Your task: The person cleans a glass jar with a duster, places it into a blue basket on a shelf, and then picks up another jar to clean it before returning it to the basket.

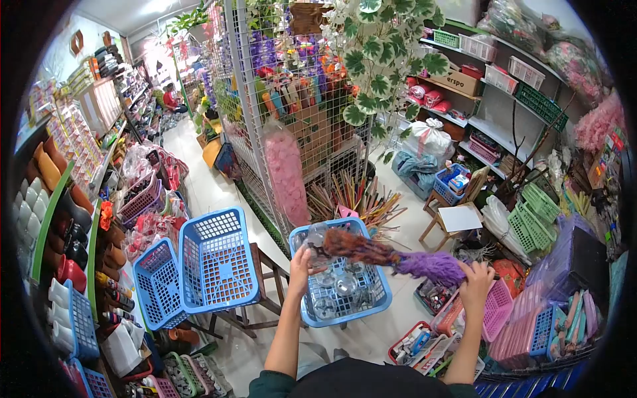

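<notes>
My right hand [474,280] grips a feather duster [398,257] at its purple end. Its shaggy brown end reaches left across the top of a blue plastic basket [383,278]. Fingers of my left hand [302,265] curl around a clear glass vessel [314,237] at the basket's left rim, and the brown feathers come right up to it. Several more clear glass pieces [345,284] lie inside the basket.
Two blue baskets [255,278] sit to the left, one on a wooden stool [272,268]. Behind stands a white wire grid [255,86], with thin sticks [381,202] at its foot. Small goods in baskets [424,341] crowd the right floor. Shelves [99,199] line the left wall.
</notes>
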`<state>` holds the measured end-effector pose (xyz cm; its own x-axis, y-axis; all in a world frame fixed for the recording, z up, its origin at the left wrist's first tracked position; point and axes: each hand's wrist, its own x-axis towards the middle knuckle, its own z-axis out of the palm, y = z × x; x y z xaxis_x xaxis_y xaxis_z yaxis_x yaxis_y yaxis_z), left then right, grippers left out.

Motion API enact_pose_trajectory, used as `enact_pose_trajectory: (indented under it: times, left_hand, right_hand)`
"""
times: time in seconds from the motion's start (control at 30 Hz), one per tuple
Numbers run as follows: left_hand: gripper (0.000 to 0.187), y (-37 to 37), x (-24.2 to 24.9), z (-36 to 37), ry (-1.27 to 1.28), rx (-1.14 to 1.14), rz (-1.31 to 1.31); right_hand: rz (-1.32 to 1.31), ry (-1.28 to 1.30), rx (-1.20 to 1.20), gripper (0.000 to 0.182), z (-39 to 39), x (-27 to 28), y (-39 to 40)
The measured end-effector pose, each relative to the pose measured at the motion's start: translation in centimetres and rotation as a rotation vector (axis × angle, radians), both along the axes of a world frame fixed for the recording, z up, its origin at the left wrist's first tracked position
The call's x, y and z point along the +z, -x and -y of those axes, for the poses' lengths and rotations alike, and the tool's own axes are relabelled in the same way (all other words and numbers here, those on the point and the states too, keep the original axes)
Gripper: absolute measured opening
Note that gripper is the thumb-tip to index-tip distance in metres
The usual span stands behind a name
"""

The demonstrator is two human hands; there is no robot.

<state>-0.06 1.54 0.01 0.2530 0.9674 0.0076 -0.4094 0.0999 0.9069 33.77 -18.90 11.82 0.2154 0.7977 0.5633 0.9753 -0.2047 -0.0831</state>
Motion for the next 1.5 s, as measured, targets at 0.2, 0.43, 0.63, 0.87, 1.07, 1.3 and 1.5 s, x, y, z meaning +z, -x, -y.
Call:
enact_pose_trajectory:
  times: [0.2, 0.43, 0.63, 0.87, 1.07, 1.3, 1.5]
  left_hand:
    - [0.041, 0.2, 0.9, 0.0, -0.054, -0.039, 0.054]
    - [0.043, 0.1, 2.5, 0.6, -0.172, 0.039, 0.034]
    - [0.049, -0.2, 1.9, 1.3, -0.458, 0.246, -0.407]
    - [0.034, -0.9, 5.3, 3.9, -0.466, 0.285, -0.408]
    - [0.049, 0.5, 4.3, 3.2, -0.559, 0.236, -0.589]
    - [0.054, 1.9, 3.9, 3.4, -0.59, 0.217, -0.478]
    - [0.054, 0.4, 3.7, 4.6, -0.577, 0.321, -0.214]
  right_hand:
    - [-0.007, -0.033, 0.015, 0.044, 0.1, 0.1, -0.2]
    - [-0.037, -0.059, 0.047, 0.041, 0.3, -1.0, -0.2]
    - [-0.085, -0.14, -0.069, 0.037, 0.5, -2.2, 1.0]
    - [-0.082, -0.09, -0.068, 0.032, 0.0, -2.9, 2.4]
    - [-0.1, -0.086, -0.09, 0.027, -0.4, -3.5, 3.1]
    - [-0.087, -0.127, 0.038, 0.023, -0.9, -3.2, 4.0]
    - [-0.091, -0.149, 0.055, 0.023, -2.6, -4.0, 5.0]
